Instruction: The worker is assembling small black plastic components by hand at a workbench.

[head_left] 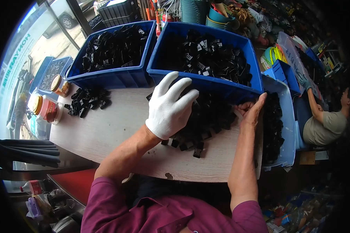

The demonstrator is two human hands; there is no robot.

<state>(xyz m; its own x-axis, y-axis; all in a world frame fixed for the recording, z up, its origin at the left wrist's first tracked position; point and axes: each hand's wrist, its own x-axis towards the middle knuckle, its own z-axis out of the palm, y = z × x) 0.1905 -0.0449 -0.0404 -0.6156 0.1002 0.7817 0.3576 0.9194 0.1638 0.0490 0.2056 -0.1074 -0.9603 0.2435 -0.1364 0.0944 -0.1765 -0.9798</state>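
A blue plastic bin (206, 82) full of small black plastic parts (217, 58) stands at the far side of the table. My left hand (170, 108), in a white knitted glove, is in front of its near wall with fingers spread; nothing shows in it. My bare right hand (251, 110) is at the bin's near right lower corner, fingers curled under the edge and thumb pointing up. Its fingertips are partly hidden. Below the bin, between my hands, lies a heap of black parts (210, 120), partly covered by my glove.
Another blue bin (109, 79) of black parts stands at left, near a small pile (88, 101) and two lidded jars (46, 108). A light blue tub (287, 128) adjoins the table's right side. Farther right, a co-worker (326, 120) reaches toward a container.
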